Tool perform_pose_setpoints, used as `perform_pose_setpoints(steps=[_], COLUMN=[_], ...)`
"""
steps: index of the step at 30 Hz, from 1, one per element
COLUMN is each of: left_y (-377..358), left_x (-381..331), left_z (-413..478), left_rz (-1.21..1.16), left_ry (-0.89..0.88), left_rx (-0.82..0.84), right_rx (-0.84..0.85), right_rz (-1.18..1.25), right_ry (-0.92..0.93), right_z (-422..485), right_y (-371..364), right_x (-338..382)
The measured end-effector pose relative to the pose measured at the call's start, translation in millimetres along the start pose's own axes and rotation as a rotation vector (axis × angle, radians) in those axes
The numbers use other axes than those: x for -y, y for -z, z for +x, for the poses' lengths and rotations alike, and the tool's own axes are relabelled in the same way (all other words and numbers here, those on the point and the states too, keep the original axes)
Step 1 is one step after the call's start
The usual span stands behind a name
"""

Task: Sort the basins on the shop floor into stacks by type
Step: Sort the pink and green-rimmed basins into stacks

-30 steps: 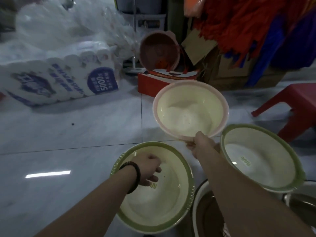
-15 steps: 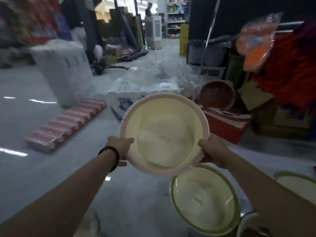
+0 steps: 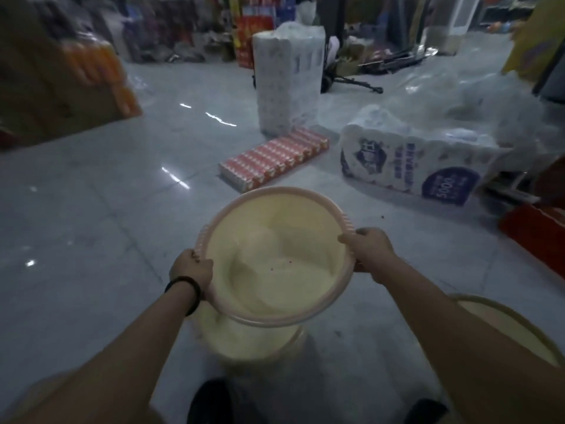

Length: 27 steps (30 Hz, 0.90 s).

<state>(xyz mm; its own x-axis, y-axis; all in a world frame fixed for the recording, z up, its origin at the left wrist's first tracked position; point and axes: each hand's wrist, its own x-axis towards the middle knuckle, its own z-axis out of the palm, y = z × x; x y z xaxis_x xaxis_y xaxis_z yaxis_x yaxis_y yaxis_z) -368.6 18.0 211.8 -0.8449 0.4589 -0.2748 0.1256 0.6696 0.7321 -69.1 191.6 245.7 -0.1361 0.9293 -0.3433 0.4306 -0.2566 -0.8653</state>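
I hold a pink-rimmed cream basin [image 3: 275, 255] level in front of me with both hands. My left hand [image 3: 191, 267], a black band on its wrist, grips the rim's left side. My right hand [image 3: 368, 250] grips the rim's right side. Directly below it another cream basin [image 3: 244, 341] rests on the floor, mostly hidden by the one I hold. A green-rimmed cream basin [image 3: 501, 328] sits at the lower right, partly hidden behind my right forearm.
On the grey tiled floor [image 3: 91, 224] lie a flat red pack [image 3: 275, 159], a wrapped pack of tissue rolls [image 3: 412, 166] and an upright white bale [image 3: 289, 78]. A red box [image 3: 538, 234] is at the right edge. Stacked goods [image 3: 61, 78] stand far left.
The view has swung left, away from the green-rimmed basins. The pink-rimmed basin, first held by my right hand alone, is now held by both hands above another basin on the floor.
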Motion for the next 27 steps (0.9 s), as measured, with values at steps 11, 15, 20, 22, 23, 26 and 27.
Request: perform_pose_setpoints(steps=[11,15,20,22,23,26,27], left_y=[-23.5,-31.9,-36.1,-40.1,-42.5,-46.3,-47.2], left_x=[91.5,98.1,114.4,121.7,125.6,133.6,135.2], left_z=[15.3,16.9,37.0,40.0,41.3,44.4,44.1], left_rz=[0.014,0.014,0.163,0.215,0.236,0.286,0.307], left_ry=[0.354,0.445,0.463,0.466,0.472,0.493,0.493], left_rx=[0.038,0.092,0.104,0.124,0.145,0.207,0.233], right_rx=[0.075,0.124,0.262,0.286,0.295,0.346,0.375], right_rz=[-0.278,-0.368,-0.481,-0.468,-0.461,-0.489,-0.502], right_ry=[0.024,-0.005,-0.05,-0.074,-0.092,-0.18,-0.221], right_z=[15.2,27.2,52.3,60.4,63.1,62.2,62.6], right_y=[-105.4,-125.7,-144.7,-148.6,-150.7,-157.2,-159.9], right_x=[-61.6,-87.7,-108.5,-112.1,-114.4,-112.6,-112.1])
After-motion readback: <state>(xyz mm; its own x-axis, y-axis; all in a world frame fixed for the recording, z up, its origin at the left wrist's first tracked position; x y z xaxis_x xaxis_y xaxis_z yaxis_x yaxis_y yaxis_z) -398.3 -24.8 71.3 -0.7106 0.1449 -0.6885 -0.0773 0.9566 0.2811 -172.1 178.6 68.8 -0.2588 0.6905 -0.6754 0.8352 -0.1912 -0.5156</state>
